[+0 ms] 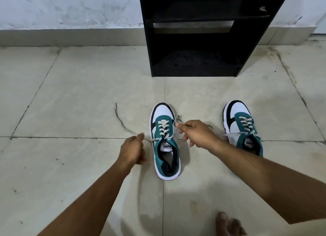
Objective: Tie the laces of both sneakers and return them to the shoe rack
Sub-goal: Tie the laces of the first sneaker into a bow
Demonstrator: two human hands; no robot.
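Two teal, white and black sneakers stand on the tiled floor, toes pointing away from me. The near sneaker (pixel 165 140) sits in the middle with its grey laces untied. My left hand (pixel 133 150) pinches the left lace end just left of the shoe, and the lace's free tail (pixel 121 121) trails away across the floor. My right hand (pixel 195 132) pinches the right lace end beside the shoe's right side. The second sneaker (pixel 242 128) stands further right, partly behind my right forearm, its laces loose.
A black shoe rack (pixel 194 33) stands against the white wall straight ahead, with dark shoes on its shelves. My bare toes (pixel 229 225) show at the bottom right. Pale floor tiles spread to the left and right.
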